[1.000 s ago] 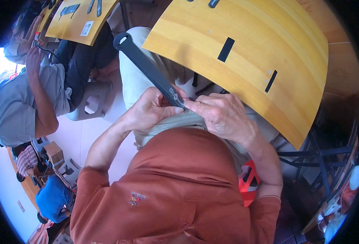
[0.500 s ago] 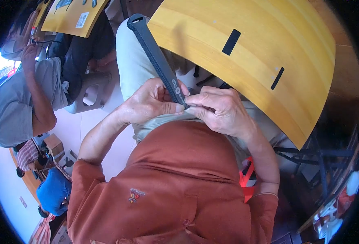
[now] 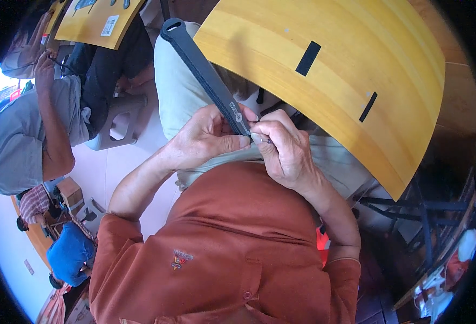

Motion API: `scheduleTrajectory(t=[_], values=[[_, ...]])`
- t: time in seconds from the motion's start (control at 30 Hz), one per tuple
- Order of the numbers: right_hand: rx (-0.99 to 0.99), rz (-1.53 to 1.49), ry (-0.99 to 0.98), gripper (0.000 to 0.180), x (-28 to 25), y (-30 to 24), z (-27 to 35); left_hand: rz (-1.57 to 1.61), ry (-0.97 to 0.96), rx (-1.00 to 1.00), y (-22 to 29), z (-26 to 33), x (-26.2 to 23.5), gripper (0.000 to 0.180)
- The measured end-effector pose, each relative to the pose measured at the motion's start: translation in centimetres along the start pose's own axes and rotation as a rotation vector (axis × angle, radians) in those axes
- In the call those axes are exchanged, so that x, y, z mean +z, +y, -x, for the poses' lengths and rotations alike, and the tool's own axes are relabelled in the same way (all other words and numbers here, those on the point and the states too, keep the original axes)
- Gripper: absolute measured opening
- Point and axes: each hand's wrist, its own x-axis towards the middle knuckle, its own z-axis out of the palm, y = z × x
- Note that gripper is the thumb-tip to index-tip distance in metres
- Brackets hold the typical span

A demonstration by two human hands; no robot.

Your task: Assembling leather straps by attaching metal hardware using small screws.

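Black strap slants over my lap, just off the near left corner of the worktop, lower end pinched in my left hand, right hand gripping a small dark piece that could drop if that pinch loosens.

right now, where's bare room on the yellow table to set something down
Yellow table: bare between the wide black patch and the thin black strip, and from that strip to the right edge. Crowded: above the lap, where left grip and right grip meet at the lower end of the black strap.
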Motion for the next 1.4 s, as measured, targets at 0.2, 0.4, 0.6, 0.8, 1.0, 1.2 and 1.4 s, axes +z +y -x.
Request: scheduleTrajectory(t=[0.2, 0.4, 0.6, 0.8, 1.0, 1.2, 1.4], values=[[-0.070, 0.045, 0.037, 0.009, -0.1, 0.0, 0.3, -0.019, -0.032, -0.021, 0.7, 0.7, 0.7, 0.034], [-0.105, 0.081, 0.165, 0.011, -1.8, -0.7, -2.0, -0.077, -0.177, -0.009, 0.3, 1.5, 1.1, 0.027], [-0.043, -0.196, 0.003, 0.012, -0.7, -1.5, -1.8, -0.027, -0.170, -0.049, 0.0, 2.0, 0.9, 0.025], [-0.154, -0.292, 0.038, 0.018, 1.1, -2.0, -0.9, 0.061, -0.080, 0.061, -1.3, 2.3, 1.4, 0.023], [-0.272, -0.157, 0.173, 0.023, 0.9, -3.1, -2.1, 0.042, -0.024, 0.128, -0.2, 3.2, 2.0, 0.027], [-0.217, -0.264, 0.130, 0.021, 0.6, -3.8, -2.2, 0.153, -0.031, 0.154, -0.5, 3.4, 2.0, 0.025], [0.309, -0.371, 0.198, 0.009, -4.9, -3.8, -5.1, 0.110, -0.052, 0.050, 0.0, 4.5, 1.6, 0.012]])
